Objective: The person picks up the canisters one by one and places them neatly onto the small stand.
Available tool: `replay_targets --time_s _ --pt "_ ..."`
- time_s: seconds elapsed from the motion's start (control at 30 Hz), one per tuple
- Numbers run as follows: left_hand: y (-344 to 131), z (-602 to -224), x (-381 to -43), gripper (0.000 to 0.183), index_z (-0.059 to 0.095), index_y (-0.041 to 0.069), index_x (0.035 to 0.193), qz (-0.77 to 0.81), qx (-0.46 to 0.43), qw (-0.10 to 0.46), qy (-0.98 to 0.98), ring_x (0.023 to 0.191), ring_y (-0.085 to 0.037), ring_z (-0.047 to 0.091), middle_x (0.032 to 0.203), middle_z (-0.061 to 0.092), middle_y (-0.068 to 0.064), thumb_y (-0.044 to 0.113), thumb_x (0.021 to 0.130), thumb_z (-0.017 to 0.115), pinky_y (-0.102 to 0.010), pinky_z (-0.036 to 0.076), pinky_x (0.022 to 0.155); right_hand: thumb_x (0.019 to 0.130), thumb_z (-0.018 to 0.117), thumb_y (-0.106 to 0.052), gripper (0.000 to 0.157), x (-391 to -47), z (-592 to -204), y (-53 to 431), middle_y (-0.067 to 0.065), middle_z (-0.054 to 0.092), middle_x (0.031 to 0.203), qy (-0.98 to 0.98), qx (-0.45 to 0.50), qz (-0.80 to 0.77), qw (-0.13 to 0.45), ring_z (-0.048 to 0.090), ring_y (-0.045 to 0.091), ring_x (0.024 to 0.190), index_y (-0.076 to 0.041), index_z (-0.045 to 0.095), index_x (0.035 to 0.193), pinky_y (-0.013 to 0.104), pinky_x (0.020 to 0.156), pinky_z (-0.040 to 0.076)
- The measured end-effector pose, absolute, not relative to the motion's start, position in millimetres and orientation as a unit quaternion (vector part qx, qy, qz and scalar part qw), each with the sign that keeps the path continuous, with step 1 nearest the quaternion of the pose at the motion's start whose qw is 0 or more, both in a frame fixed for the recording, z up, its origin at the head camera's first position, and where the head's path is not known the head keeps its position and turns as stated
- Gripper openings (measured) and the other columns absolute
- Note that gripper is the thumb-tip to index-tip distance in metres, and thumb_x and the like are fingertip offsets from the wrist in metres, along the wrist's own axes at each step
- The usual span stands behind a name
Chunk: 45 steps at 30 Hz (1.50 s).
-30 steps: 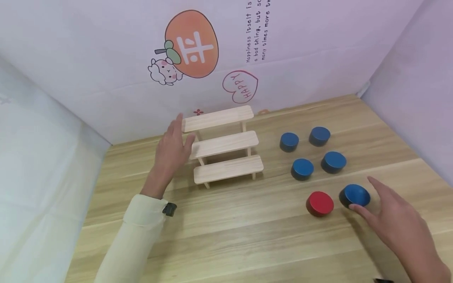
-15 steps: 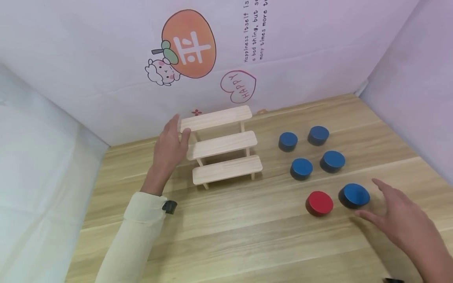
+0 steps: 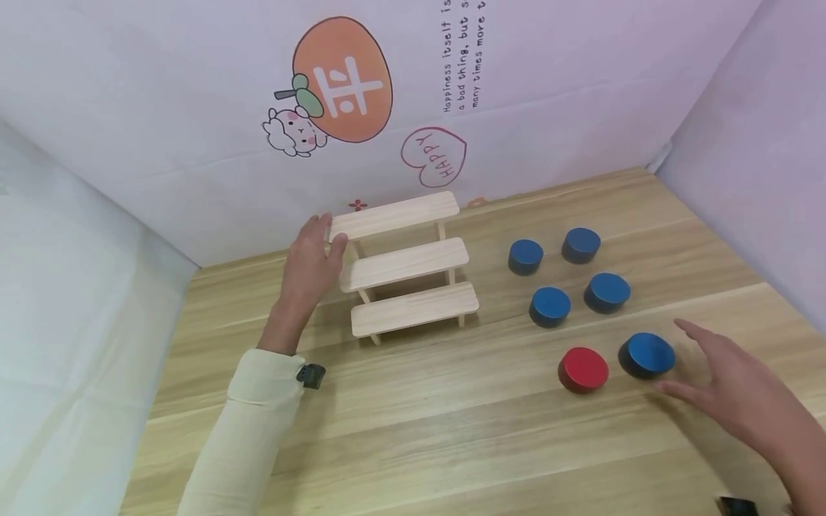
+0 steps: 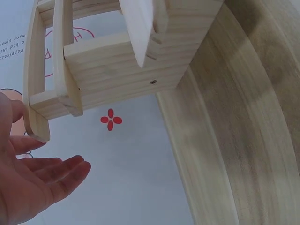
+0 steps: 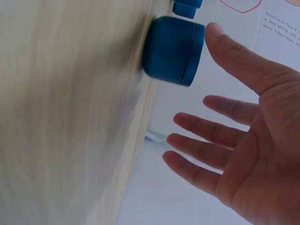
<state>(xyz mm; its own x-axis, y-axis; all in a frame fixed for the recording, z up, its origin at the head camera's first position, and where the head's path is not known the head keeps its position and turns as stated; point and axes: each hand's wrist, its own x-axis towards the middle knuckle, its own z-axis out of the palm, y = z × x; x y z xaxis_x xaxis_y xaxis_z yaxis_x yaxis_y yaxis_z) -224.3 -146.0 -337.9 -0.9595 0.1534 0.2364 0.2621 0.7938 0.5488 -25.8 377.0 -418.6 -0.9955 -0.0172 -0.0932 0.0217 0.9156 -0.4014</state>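
At the left end of the top step of a pale wooden three-step stand (image 3: 416, 304), my left hand (image 3: 308, 269) has its thumb and fingers right at the board's end. The left wrist view shows its other fingers (image 4: 70, 176) spread below the board. My right hand (image 3: 742, 390) is spread beside a blue round lidded tin (image 3: 647, 355), holding nothing. In the right wrist view the thumb tip comes close to the lid of that tin (image 5: 174, 50), and the other fingers (image 5: 201, 159) stretch out apart from it. A red round tin (image 3: 584, 370) stands left of the blue one.
Several more blue tins (image 3: 550, 307) stand in two rows behind the red one, right of the stand. All stand on a wood-grain table (image 3: 419, 423). Behind the stand hangs a white printed cloth (image 3: 548, 93), and pale cloth (image 3: 71, 322) closes the left side.
My right hand has drawn back rightward from the blue tin, which its thumb overlapped earlier. My left hand has shifted slightly left along the end of the top step.
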Motion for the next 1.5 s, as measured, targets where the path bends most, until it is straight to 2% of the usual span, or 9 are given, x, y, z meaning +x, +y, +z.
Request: replay_targets --time_s 0.17,0.4,0.73,0.8,0.93,1.03,1.23,1.37,1.5 --pt "-146 -339 -225 0.056 0.035 0.001 0.153 -0.303 -0.103 0.067 -0.945 0.144 -0.043 0.026 0.156 0.028 -0.028 0.032 0.107 0.046 -0.056 0.024 0.114 0.074 0.088 -0.038 0.112 -32 -419 385 0.047 0.036 0.136 0.976 -0.030 -0.209 0.057 0.036 0.066 0.118 0.015 0.024 0.149 0.075 0.088 0.034" --pt "-145 -337 -224 0.057 0.032 0.000 0.154 -0.352 -0.097 0.044 -0.930 0.128 -0.040 0.049 0.157 0.032 -0.019 0.028 0.107 0.048 -0.049 0.034 0.110 0.072 0.091 -0.027 0.102 -36 -423 402 0.041 0.046 0.132 0.975 -0.065 -0.207 0.037 0.044 0.064 0.110 0.011 0.032 0.147 0.070 0.080 0.041" --pt "-137 -338 -225 0.059 0.026 0.006 0.158 -0.380 -0.080 0.020 -0.921 0.129 -0.037 0.050 0.159 0.031 -0.016 0.032 0.108 0.045 -0.051 0.040 0.105 0.059 0.097 -0.021 0.105 -44 -430 425 0.038 0.051 0.125 0.976 -0.112 -0.187 -0.001 0.051 0.059 0.102 0.012 0.038 0.140 0.063 0.077 0.046" --pt "-138 -339 -224 0.059 0.026 0.008 0.158 -0.389 -0.079 0.018 -0.918 0.129 -0.038 0.050 0.158 0.032 -0.017 0.034 0.108 0.044 -0.052 0.042 0.103 0.058 0.097 -0.020 0.101 -49 -433 431 0.032 0.054 0.125 0.972 -0.130 -0.195 -0.003 0.054 0.052 0.100 0.011 0.042 0.138 0.048 0.079 0.052" --pt "-140 -340 -225 0.059 0.027 0.013 0.158 -0.420 -0.067 0.010 -0.905 0.132 -0.039 0.047 0.158 0.031 -0.019 0.037 0.107 0.045 -0.053 0.041 0.104 0.061 0.096 -0.018 0.095 -56 -441 443 -0.017 0.055 0.127 0.961 -0.148 -0.235 0.010 0.058 0.010 0.097 0.003 0.045 0.138 0.021 0.070 0.050" --pt "-141 -338 -225 0.058 0.029 0.013 0.157 -0.435 -0.057 0.010 -0.899 0.133 -0.040 0.045 0.157 0.031 -0.021 0.036 0.107 0.047 -0.053 0.038 0.107 0.066 0.093 -0.011 0.091 -60 -443 448 -0.040 0.041 0.121 0.945 -0.147 -0.290 0.040 0.050 -0.007 0.090 -0.003 0.044 0.142 0.020 0.068 0.049" --pt "-142 -337 -225 0.057 0.030 0.012 0.157 -0.432 -0.054 0.014 -0.900 0.133 -0.040 0.046 0.157 0.032 -0.021 0.034 0.107 0.048 -0.051 0.039 0.106 0.076 0.084 0.000 0.081 -67 -442 441 -0.031 0.052 0.121 0.909 -0.166 -0.373 0.086 0.060 0.012 0.076 -0.006 0.042 0.145 0.022 0.067 0.050" --pt "-143 -336 -224 0.058 0.029 0.014 0.157 -0.437 -0.049 0.009 -0.898 0.133 -0.040 0.045 0.157 0.032 -0.021 0.035 0.107 0.048 -0.051 0.038 0.107 0.079 0.083 -0.002 0.074 -71 -441 431 -0.029 0.051 0.123 0.902 -0.162 -0.386 0.108 0.060 0.015 0.076 -0.006 0.043 0.142 0.025 0.064 0.049" --pt "-142 -336 -224 0.058 0.029 0.015 0.157 -0.443 -0.042 0.005 -0.896 0.135 -0.040 0.043 0.158 0.031 -0.021 0.035 0.106 0.048 -0.051 0.038 0.107 0.078 0.084 -0.003 0.074 -73 -442 425 -0.029 0.047 0.124 0.901 -0.150 -0.389 0.121 0.059 0.006 0.083 -0.005 0.045 0.140 0.025 0.066 0.050"
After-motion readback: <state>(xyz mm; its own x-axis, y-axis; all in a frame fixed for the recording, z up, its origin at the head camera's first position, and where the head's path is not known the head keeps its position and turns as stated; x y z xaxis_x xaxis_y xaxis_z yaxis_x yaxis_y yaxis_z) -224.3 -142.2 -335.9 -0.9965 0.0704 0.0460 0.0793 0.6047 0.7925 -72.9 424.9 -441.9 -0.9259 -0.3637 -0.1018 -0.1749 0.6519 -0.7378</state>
